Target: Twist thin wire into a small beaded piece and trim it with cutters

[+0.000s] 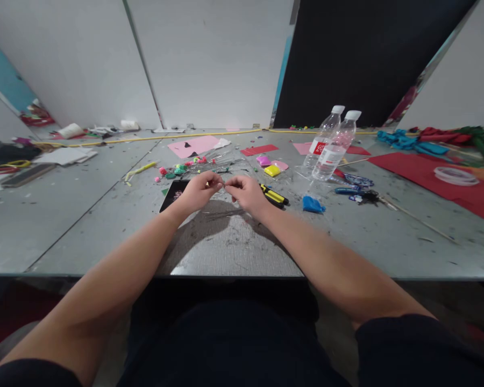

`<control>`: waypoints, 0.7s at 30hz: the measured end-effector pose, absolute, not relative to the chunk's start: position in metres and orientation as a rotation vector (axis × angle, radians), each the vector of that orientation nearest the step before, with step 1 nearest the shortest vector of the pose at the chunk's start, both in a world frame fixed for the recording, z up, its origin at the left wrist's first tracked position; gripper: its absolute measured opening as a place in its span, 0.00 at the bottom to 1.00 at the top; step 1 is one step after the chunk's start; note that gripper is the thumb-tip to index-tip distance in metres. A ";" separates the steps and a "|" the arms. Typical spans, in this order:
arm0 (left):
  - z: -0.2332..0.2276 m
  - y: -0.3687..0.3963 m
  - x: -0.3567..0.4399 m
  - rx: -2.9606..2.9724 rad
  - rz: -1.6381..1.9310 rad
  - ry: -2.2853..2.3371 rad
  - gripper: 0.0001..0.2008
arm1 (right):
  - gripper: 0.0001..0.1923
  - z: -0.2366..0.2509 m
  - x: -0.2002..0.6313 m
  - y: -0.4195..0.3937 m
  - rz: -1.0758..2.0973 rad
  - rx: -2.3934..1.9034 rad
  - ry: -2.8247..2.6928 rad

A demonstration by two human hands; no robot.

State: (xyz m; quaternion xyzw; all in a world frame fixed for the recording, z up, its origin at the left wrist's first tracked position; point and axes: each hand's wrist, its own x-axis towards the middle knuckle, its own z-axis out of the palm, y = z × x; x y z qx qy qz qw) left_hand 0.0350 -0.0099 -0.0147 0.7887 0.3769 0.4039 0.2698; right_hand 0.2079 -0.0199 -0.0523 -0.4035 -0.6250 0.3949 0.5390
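The fingers of the left hand (199, 189) and the right hand (246, 192) are pressed together, tip to tip, pinching a tiny thing (225, 185) between them, too small to make out. Nearer than the fingers, the grey table (105, 226) is bare down to its front edge, with open room under both forearms and to either side. Just right of the fingers lies a yellow and black cutter (274, 196), and beyond it a blue packet (313, 204). A black tray (170, 198) sits just left of the fingers, partly hidden by the left hand. Past the fingers lie small bright clay bits (181, 169), yellow and pink packets (271, 166) and two clear bottles (331, 142) leaning to the right. Far right, a red sheet (419, 172) is cut off by the frame edge. The white wall panels (210, 59) close the far side.
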 end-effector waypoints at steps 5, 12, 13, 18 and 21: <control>-0.014 -0.012 0.037 2.032 1.068 1.008 0.05 | 0.08 -0.051 0.210 -0.021 0.836 -0.907 -1.538; -0.016 -0.011 0.036 1.885 1.016 0.937 0.08 | 0.09 -0.050 0.207 -0.020 1.082 -0.891 -1.358; -0.017 -0.011 0.036 1.885 1.020 0.920 0.08 | 0.09 -0.050 0.206 -0.021 1.143 -0.900 -1.308; -0.017 -0.009 0.033 1.909 1.005 0.862 0.09 | 0.07 -0.044 0.205 -0.028 1.475 -0.849 -1.122; -0.016 -0.009 0.032 1.974 0.967 0.843 0.10 | 0.07 -0.044 0.206 -0.030 1.483 -0.837 -1.169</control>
